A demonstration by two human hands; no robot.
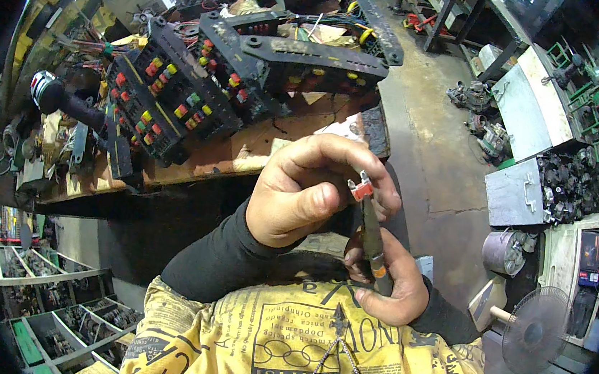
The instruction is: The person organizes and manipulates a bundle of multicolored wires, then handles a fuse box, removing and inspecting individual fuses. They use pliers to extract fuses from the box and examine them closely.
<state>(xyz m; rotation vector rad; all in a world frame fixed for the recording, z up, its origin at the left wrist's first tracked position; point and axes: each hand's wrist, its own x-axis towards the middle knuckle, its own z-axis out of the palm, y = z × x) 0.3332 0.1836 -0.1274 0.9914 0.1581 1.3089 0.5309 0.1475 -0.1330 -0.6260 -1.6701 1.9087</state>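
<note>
Head view shows the left hand (299, 194) closed around a small red fuse (362, 189), while the right hand (387, 285) below grips pliers (372, 237) pointing up to it. Fuse boxes (178, 96) lie farther on the bench (245, 149).

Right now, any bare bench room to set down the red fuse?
Little. One bare strip of wooden bench lies between the black fuse boxes and its near edge, just beyond the left hand. Behind that it is crowded with fuse boxes and wiring.
</note>
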